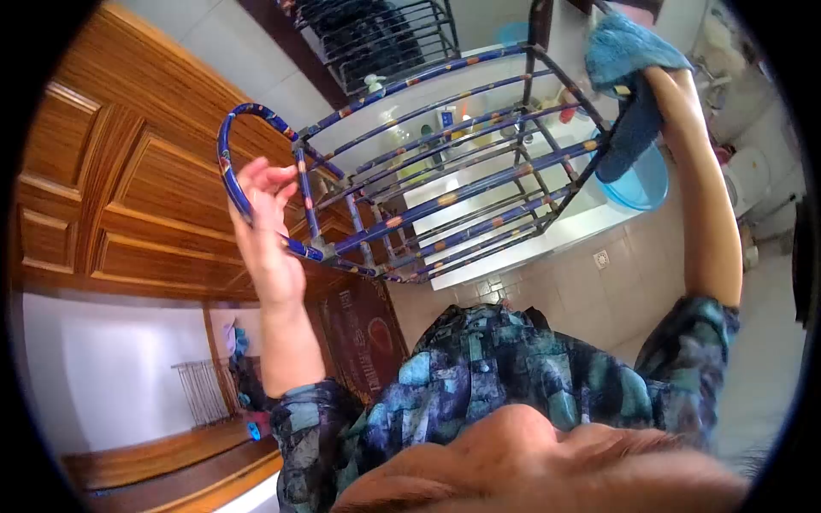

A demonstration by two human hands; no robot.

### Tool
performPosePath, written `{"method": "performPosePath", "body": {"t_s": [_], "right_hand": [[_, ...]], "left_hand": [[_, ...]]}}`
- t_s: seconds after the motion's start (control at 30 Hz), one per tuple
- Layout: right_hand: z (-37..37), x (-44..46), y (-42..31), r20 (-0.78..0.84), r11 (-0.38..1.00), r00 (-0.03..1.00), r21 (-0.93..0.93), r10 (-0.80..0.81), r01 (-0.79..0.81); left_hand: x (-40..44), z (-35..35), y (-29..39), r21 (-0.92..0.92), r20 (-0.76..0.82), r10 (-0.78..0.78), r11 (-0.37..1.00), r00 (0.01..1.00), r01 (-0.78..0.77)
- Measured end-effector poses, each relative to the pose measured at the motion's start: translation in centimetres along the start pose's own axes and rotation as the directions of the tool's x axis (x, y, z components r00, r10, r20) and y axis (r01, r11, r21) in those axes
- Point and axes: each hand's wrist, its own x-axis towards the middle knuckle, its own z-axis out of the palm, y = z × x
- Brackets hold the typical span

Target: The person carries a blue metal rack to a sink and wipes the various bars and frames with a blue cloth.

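A tubular rack (445, 199) with blue patterned bars is held up, tilted, in front of me. My left hand (272, 231) grips the curved end at its left, with the fingers partly curled by the bar. At the opposite end, my right hand (667, 81) is wrapped in a blue cloth (629, 51), which lies against the rack's dark end frame. Part of the cloth hangs below the hand. The cloth hides most of the right fingers.
Behind the rack is a white washbasin counter (462, 265) with bottles and tubes. A light blue basin (646, 184) stands at its right. A wooden door (162, 197) is on the left, a dark red mat (359, 342) on the floor, and a mirror (376, 43) above.
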Motion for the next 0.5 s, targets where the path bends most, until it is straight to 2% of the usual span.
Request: {"method": "performPosePath", "body": {"t_s": [0.03, 0.1, 0.13, 0.17, 0.2, 0.23, 0.27, 0.3, 0.33, 0.37, 0.43, 0.5], "right_hand": [[0.4, -0.8, -0.6, -0.008, 1.0, 1.0, 0.011, -0.008, 0.008], [1.1, -2.9, -2.3, -0.028, 0.999, 0.999, 0.034, -0.025, 0.026], [0.7, -3.5, -1.8, -0.088, 0.989, 0.986, -0.003, -0.144, 0.145], [0.1, -3.6, -0.8, -0.138, 0.966, 0.956, -0.037, -0.259, 0.256], [-0.2, -4.9, -0.2, -0.182, 0.893, 0.879, -0.195, -0.44, 0.407], [-0.1, -6.0, -0.6, -0.121, 0.795, 0.799, -0.267, -0.588, 0.545], [0.0, -7.2, -1.1, -0.056, 0.67, 0.694, -0.326, -0.718, 0.667], [0.8, -7.9, -2.8, 0.077, 0.557, 0.595, -0.273, -0.8, 0.785], [2.4, -8.8, -4.2, 0.192, 0.5, 0.531, -0.192, -0.825, 0.845], [5.0, -9.8, -5.2, 0.302, 0.506, 0.52, -0.13, -0.799, 0.853], [12.0, -11.4, -6.9, 0.527, 0.563, 0.509, -0.069, -0.68, 0.824], [20.0, -13.1, -7.0, 0.741, 0.579, 0.503, -0.19, -0.445, 0.793]], "left_hand": [[-1.3, 0.1, -1.0, 0.259, -0.053, 0.116, 0.961, 0.992, -0.098], [-3.6, -0.3, -4.8, 0.267, -0.027, 0.162, 0.952, 0.986, -0.149], [-4.1, -0.4, -5.5, 0.418, -0.034, 0.146, 0.901, 0.989, -0.119], [-4.9, 0.5, -6.0, 0.31, -0.13, 0.06, 0.951, 0.99, -0.017], [-5.0, 1.0, -6.0, 0.406, -0.157, 0.144, 0.911, 0.977, -0.069], [-5.0, 1.4, -6.0, 0.494, -0.18, 0.231, 0.862, 0.956, -0.115], [-5.0, 2.5, -6.6, 0.425, -0.276, 0.263, 0.896, 0.924, -0.129], [-5.3, 2.3, -7.5, 0.291, -0.311, 0.084, 0.957, 0.947, 0.011], [-5.3, 3.5, -6.8, 0.148, -0.353, -0.02, 0.986, 0.936, 0.077], [-5.3, 4.6, -6.2, -0.005, -0.372, -0.129, 0.991, 0.919, 0.137], [-5.2, 4.4, -6.9, -0.031, -0.338, -0.201, 0.979, 0.919, 0.203], [-5.2, 3.7, -8.6, -0.035, -0.265, -0.221, 0.975, 0.939, 0.22]]}}
